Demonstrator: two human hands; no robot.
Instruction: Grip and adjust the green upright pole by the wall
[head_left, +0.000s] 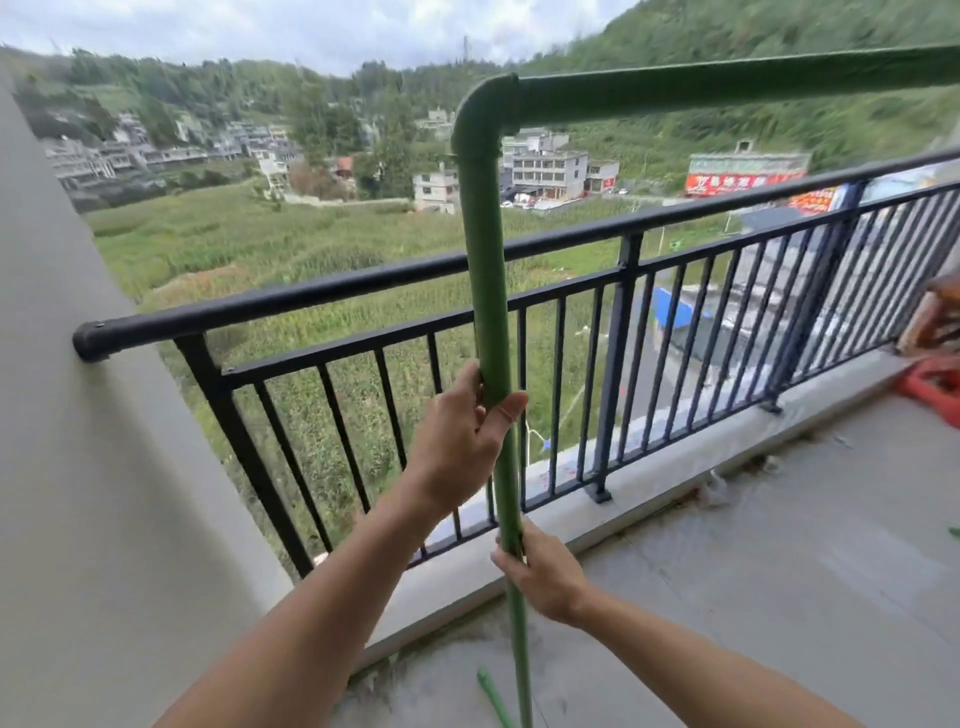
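Item: green pipe (491, 332), standing upright near the railing (363, 283), elbow (480, 111) at top. I am steadying it two-handed: left hand (460, 441) fingers clasping mid-length, right hand (543, 574) fingers clasping lower.

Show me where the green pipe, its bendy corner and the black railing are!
green pipe (488, 322), head view, on its upright length above the hands.
elbow joint (480, 117), head view, on the curved bend.
black railing (311, 296), head view, on the round top rail.
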